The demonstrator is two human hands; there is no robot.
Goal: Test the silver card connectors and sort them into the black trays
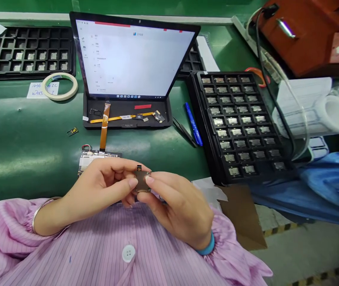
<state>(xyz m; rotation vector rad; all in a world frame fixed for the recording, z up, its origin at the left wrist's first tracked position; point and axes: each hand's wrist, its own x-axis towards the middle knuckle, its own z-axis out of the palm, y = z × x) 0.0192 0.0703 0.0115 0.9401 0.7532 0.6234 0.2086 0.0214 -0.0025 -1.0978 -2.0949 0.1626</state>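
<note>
Small metal module (pixel 142 180) is pinched in mid-air between our left hand (pixel 104 186) and right hand (pixel 178 208), curled fingertips (pixel 149 179) pressing its edges, over the green workbench (pixel 20 159), just beyond them a circuit board (pixel 95 159) with an orange flex cable (pixel 104 131).

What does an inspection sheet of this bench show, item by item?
Surface: green bench.
Job's things: left hand and right hand pinch a metal part; circuit board lies just beyond; parts tray to the right.
Clutter: tape roll, blue pen, tweezers.
Grippers: nothing seen; bare hands only.
Cables: orange ribbon cable runs from the board to the black base under the tablet.
Surroundings: blue cloth, red case.
</note>
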